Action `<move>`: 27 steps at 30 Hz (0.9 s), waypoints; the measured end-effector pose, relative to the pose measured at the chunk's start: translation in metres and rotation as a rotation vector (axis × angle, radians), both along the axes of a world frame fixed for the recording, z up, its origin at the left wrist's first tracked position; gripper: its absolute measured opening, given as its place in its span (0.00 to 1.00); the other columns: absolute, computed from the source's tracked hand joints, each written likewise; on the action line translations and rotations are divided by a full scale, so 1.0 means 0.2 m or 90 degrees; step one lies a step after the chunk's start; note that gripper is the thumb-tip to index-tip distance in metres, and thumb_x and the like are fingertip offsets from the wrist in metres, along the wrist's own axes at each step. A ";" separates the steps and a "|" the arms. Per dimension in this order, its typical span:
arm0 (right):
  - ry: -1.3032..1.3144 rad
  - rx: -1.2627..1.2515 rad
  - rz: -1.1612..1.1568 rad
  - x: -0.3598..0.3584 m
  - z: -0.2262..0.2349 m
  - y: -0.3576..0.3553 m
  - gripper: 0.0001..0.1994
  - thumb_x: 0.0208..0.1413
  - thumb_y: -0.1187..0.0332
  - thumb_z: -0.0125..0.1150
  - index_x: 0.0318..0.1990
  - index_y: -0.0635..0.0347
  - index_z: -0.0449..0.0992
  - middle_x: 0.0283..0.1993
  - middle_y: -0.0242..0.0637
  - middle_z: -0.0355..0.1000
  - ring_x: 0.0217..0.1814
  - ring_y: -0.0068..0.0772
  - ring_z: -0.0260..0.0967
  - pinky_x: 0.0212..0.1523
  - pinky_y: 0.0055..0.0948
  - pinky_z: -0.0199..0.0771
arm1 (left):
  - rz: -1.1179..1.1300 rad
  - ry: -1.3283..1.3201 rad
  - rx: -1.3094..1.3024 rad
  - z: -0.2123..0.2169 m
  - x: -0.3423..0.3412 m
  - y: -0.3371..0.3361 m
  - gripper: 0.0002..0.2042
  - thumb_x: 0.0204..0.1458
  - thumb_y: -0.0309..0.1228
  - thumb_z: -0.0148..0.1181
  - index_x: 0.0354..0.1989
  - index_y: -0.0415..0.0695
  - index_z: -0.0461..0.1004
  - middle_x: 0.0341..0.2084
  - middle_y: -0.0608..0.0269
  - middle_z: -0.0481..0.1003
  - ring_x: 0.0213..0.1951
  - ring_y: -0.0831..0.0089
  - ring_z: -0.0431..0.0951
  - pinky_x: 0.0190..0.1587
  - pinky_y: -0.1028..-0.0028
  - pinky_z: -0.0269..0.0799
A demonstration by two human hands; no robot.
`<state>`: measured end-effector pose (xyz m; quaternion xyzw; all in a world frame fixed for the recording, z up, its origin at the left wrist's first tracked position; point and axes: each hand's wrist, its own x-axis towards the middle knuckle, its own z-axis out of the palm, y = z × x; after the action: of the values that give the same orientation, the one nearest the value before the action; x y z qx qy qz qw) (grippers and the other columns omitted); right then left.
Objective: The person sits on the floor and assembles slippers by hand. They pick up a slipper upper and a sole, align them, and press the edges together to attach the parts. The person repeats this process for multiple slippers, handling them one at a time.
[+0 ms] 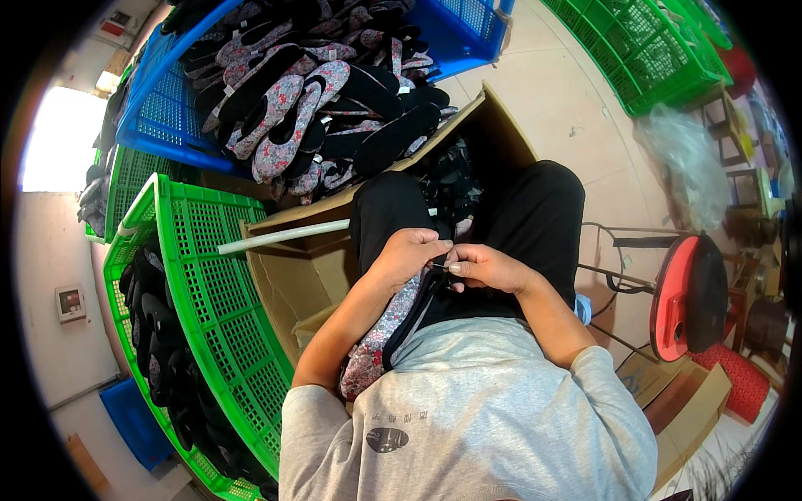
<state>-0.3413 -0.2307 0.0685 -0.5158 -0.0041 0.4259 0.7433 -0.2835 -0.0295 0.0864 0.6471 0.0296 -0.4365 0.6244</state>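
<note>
A floral cloth slipper (386,327) with a black lining lies across my lap, slanting down against my shirt. My left hand (408,255) is closed on its upper end, thumb and fingers pinched together. Right beside it, my right hand (486,269) is closed in a pinch at the same end of the slipper, fingertips almost meeting those of the left. Something small and dark shows between the fingertips, too small to name. What the right fingers grip is mostly hidden.
A blue crate (167,117) heaped with floral and black slippers stands ahead. Beside my left leg are a green crate (219,309) of dark slippers, a cardboard box (280,280) and a pale rod (284,236). A red round stool (672,296) stands right; another green crate (639,63) is far right.
</note>
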 end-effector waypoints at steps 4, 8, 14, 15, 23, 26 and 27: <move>0.008 0.009 -0.015 0.00 0.00 0.01 0.09 0.68 0.61 0.53 0.39 0.56 0.71 0.30 0.25 0.69 0.28 0.13 0.59 0.28 0.15 0.57 | 0.001 -0.013 0.007 -0.02 0.00 0.00 0.13 0.58 0.32 0.60 0.23 0.39 0.78 0.18 0.70 0.73 0.23 0.82 0.68 0.28 0.79 0.63; 0.005 0.023 -0.039 -0.02 -0.06 0.02 0.09 0.68 0.62 0.54 0.38 0.56 0.71 0.29 0.25 0.68 0.28 0.13 0.60 0.28 0.15 0.58 | 0.004 -0.013 0.004 -0.01 0.00 0.00 0.13 0.58 0.33 0.61 0.23 0.39 0.78 0.18 0.70 0.72 0.23 0.83 0.67 0.28 0.79 0.63; 0.008 0.029 -0.038 -0.02 -0.07 0.02 0.08 0.67 0.63 0.55 0.38 0.56 0.71 0.29 0.25 0.68 0.29 0.13 0.62 0.28 0.15 0.59 | -0.001 -0.007 0.000 -0.01 0.00 0.00 0.10 0.58 0.31 0.62 0.25 0.41 0.78 0.19 0.74 0.71 0.22 0.87 0.66 0.25 0.82 0.59; 0.009 0.031 -0.041 -0.02 -0.06 0.02 0.08 0.67 0.63 0.55 0.38 0.56 0.71 0.29 0.25 0.68 0.29 0.13 0.62 0.28 0.15 0.59 | -0.005 -0.010 0.002 -0.02 0.00 0.00 0.10 0.58 0.31 0.62 0.25 0.41 0.78 0.20 0.73 0.71 0.22 0.87 0.66 0.25 0.82 0.60; 0.028 0.058 -0.098 -0.03 -0.07 0.02 0.08 0.67 0.64 0.55 0.38 0.57 0.71 0.30 0.25 0.67 0.29 0.14 0.64 0.26 0.13 0.58 | 0.022 0.017 -0.018 -0.02 0.03 0.01 0.10 0.59 0.33 0.61 0.27 0.41 0.76 0.23 0.68 0.75 0.22 0.82 0.72 0.26 0.81 0.69; 0.035 0.039 -0.130 -0.05 -0.06 0.00 0.08 0.67 0.62 0.54 0.41 0.56 0.72 0.30 0.26 0.68 0.27 0.13 0.63 0.23 0.12 0.56 | 0.033 0.008 -0.031 -0.03 0.06 0.01 0.10 0.61 0.33 0.60 0.29 0.40 0.76 0.24 0.67 0.76 0.22 0.81 0.72 0.27 0.81 0.69; 0.043 0.034 -0.146 -0.06 -0.04 0.00 0.08 0.67 0.62 0.54 0.41 0.56 0.72 0.30 0.28 0.69 0.25 0.13 0.61 0.22 0.12 0.54 | 0.027 -0.018 -0.027 -0.03 0.08 0.00 0.10 0.61 0.32 0.60 0.30 0.40 0.77 0.24 0.67 0.76 0.23 0.81 0.72 0.28 0.81 0.69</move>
<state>-0.3539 -0.2317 0.0598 -0.4784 0.0683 0.3548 0.8004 -0.2673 -0.0296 0.0806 0.6390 0.0251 -0.4147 0.6474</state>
